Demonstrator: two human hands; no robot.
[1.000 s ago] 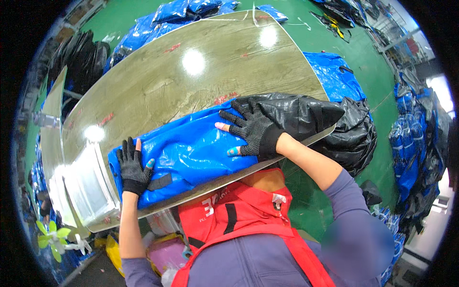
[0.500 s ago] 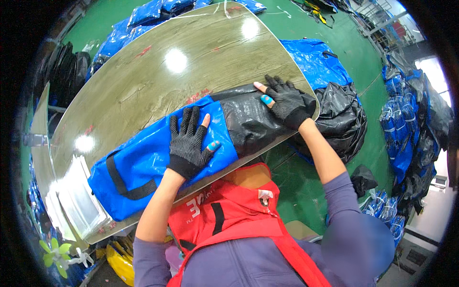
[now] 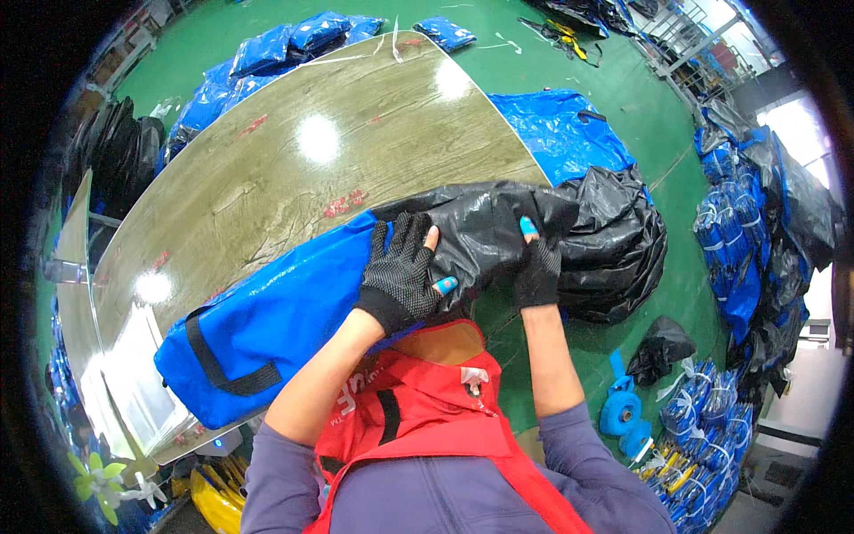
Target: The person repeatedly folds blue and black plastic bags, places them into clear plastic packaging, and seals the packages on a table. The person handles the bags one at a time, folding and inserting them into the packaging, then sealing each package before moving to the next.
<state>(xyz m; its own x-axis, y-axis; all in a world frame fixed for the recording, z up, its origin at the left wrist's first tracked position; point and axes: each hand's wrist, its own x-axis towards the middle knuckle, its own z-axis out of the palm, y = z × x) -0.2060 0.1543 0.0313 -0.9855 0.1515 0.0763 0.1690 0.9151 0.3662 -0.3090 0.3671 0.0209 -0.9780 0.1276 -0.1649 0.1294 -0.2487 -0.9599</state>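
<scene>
On the table lies a long folded bag, with a blue section (image 3: pixel 294 311) bearing a black strap and a black section (image 3: pixel 476 227) at its right. My left hand (image 3: pixel 398 276), in a black dotted glove, presses flat with spread fingers where blue meets black. My right hand (image 3: pixel 539 271), gloved alike, grips the black section near the table's near right edge. Its thumb, wrapped in blue, shows on top; the other fingers are mostly hidden by the material. Blue wrapping is on my left thumb too.
The curved tabletop (image 3: pixel 267 187) carries a stack of white sheets (image 3: pixel 142 383) at its left end. Beyond its right edge lies another blue-and-black bag (image 3: pixel 614 240). Packed blue bundles (image 3: pixel 294 40) lie past the far edge. Tied bundles (image 3: pixel 729 222) are piled at the right.
My right hand has gone from lying spread on the black section to gripping it nearer my body. The black end now extends past the table edge. My left hand has slid right.
</scene>
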